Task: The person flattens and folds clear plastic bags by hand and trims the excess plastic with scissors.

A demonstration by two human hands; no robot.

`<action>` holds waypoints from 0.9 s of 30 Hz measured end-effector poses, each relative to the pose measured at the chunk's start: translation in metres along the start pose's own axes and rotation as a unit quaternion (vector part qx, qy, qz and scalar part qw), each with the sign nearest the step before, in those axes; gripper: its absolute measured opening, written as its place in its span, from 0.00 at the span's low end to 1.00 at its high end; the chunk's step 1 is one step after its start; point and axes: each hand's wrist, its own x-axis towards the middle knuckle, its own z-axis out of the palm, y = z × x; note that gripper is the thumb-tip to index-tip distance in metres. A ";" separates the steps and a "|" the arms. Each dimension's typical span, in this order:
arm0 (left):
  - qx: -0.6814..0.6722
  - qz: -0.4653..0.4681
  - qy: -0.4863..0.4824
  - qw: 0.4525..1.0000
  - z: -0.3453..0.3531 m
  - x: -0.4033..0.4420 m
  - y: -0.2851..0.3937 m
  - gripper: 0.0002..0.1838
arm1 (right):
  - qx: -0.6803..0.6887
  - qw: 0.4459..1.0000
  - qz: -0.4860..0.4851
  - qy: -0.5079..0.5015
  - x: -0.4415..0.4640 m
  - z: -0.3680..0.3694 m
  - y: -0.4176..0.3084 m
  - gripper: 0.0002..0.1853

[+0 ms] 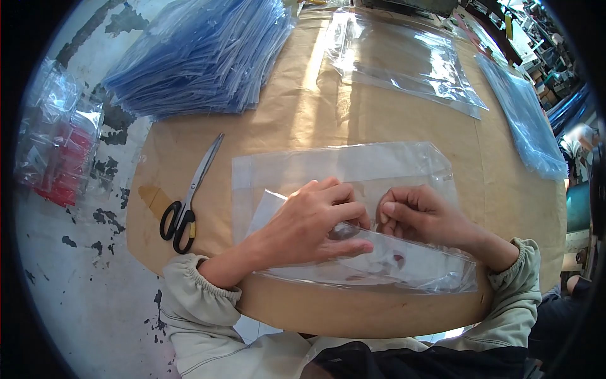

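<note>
A clear plastic bag (341,161) lies in front of me on the brown-covered table, its near part folded into a loose, wrinkled flap. My left hand (319,221) rests over the middle of it, fingers bent and thumb stretched apart from them. The flap's upper edge runs between that thumb and the index finger. Just to the right, my right hand (420,215) is closed in a pinch at the same edge; the fingertips partly hide what they hold. A whitish sheet corner (270,201) shows beside my left hand. Scissors (189,202) with black handles lie left of the bag.
A tall stack of bluish plastic sheets (202,60) stands at the back left. Flat clear sheets (404,60) lie at the back, and another bluish pile (524,120) is along the right edge. Plastic packets with red in them (66,151) are at far left.
</note>
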 end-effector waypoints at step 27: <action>0.001 0.190 0.045 0.981 0.027 -0.021 -0.016 0.21 | -0.709 0.494 -0.484 -0.141 0.168 0.198 -0.094 0.28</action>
